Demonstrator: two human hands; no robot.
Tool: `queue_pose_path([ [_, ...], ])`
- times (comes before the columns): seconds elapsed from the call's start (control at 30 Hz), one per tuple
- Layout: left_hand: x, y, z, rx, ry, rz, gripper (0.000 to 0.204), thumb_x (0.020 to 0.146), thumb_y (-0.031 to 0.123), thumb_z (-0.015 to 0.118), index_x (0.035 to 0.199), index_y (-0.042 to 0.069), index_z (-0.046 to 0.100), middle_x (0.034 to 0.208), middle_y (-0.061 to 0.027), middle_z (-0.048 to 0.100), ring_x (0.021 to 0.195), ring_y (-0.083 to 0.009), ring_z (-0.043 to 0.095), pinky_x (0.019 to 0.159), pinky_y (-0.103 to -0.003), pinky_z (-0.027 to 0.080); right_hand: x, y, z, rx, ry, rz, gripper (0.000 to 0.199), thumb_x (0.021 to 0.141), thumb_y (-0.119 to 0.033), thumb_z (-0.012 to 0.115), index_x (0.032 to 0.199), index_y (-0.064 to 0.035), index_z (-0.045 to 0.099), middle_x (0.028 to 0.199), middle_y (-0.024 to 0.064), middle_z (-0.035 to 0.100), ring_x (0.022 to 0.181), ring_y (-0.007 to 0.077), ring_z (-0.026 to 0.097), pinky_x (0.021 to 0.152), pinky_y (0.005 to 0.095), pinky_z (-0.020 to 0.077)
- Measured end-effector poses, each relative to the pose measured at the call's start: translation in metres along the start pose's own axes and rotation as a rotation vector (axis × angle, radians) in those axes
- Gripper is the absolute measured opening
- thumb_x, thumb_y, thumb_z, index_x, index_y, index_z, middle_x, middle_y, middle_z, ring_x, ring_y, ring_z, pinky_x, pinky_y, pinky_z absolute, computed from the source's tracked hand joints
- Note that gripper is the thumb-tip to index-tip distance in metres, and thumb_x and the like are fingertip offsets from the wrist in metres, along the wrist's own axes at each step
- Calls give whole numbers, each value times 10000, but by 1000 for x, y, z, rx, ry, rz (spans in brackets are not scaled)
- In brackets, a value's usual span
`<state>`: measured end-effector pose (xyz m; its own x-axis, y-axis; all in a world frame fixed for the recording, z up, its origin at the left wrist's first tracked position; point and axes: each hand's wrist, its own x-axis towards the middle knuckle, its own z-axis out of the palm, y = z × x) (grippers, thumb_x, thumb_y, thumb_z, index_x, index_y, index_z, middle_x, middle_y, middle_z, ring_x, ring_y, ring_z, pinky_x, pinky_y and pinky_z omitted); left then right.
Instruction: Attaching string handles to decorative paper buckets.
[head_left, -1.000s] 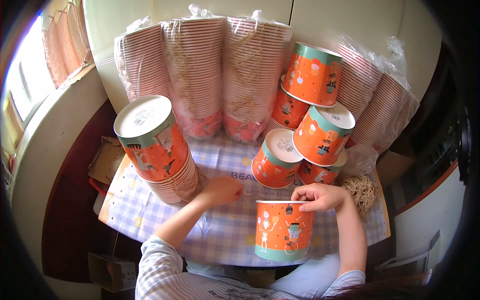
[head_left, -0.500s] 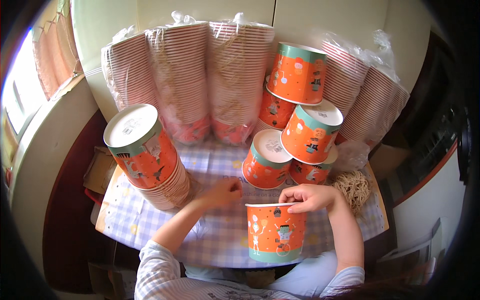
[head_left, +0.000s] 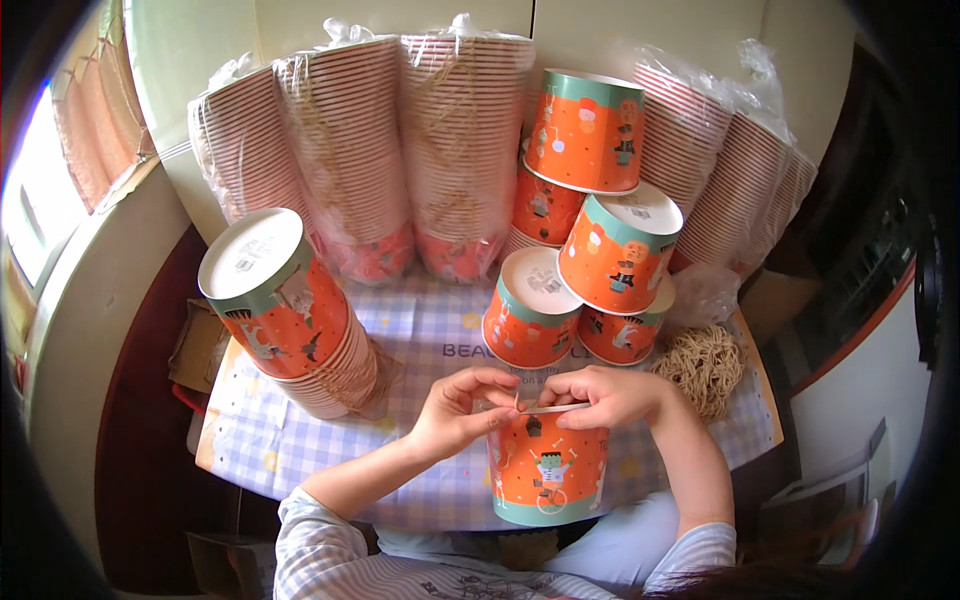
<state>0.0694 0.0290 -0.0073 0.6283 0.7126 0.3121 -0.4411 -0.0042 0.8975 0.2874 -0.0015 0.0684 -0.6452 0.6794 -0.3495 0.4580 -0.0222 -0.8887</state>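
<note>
Clock dirs taken from the held bucket; orange paper bucket (head_left: 549, 470) w/ green base band is mouth-up, roughly vert., at near edge of table, btwn the hands; can't tell if table or lap carries it; R hand (head_left: 610, 397) at 1 o'clock, fingers bent over rim, thumb on outer face, so rim is pinched; L hand (head_left: 466, 408) at 10 o'clock, fingers half-curled, thumb + index nearly meeting by rim; can't tell if it grips the rim or a small pale bit there; string bundle (head_left: 700, 372), tan, at 2 o'clock, just beyond R wrist; inverted bucket group (head_left: 622, 262), same print, base-up and piled, approx 12 to 1 o'clock; nested stack (head_left: 280, 320), also base-up, leaning, 10 o'clock; bagged stacks (head_left: 460, 150) in clear plastic, three abt 11 o'clock, more at 1; crumpled bag (head_left: 708, 293) nr string; all on checked cloth (head_left: 420, 465).
</note>
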Motion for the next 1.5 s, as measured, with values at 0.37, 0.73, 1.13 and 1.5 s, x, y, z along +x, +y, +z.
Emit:
queue_pose_path([
  [0.37, 7, -19, -4, 156, -64, 125, 243, 773, 11, 608, 1014, 6, 576, 898, -41, 644, 1163, -144, 377, 903, -280, 366, 4, 21, -11, 137, -65, -13, 251, 820, -112, 531, 1033, -4, 456, 892, 29, 574, 819, 51, 493, 703, 232, 425],
  [0.73, 9, -27, -5, 351, -64, 299, 136, 755, -22, 610, 883, 17, 631, 884, -59, 642, 1154, -235, 413, 852, -312, 413, 7, 29, -9, 227, -28, -30, 210, 803, -104, 547, 984, -20, 480, 804, -3, 571, 748, 42, 470, 669, 222, 396],
  [1.13, 8, -29, -6, 369, -34, 355, 134, 736, -70, 600, 854, -11, 625, 942, -125, 620, 1049, -219, 513, 795, -287, 443, 6, 25, -8, 243, -11, -44, 209, 807, -113, 545, 982, -19, 481, 799, -3, 576, 748, 39, 469, 673, 220, 397],
  [1.5, 8, -28, -3, 484, 24, 420, 148, 706, -92, 610, 833, -17, 616, 904, -126, 622, 988, -214, 552, 746, -265, 466, 7, 28, -11, 227, -39, -46, 223, 827, -113, 538, 1006, -14, 451, 892, 27, 582, 816, 47, 504, 703, 222, 427],
])
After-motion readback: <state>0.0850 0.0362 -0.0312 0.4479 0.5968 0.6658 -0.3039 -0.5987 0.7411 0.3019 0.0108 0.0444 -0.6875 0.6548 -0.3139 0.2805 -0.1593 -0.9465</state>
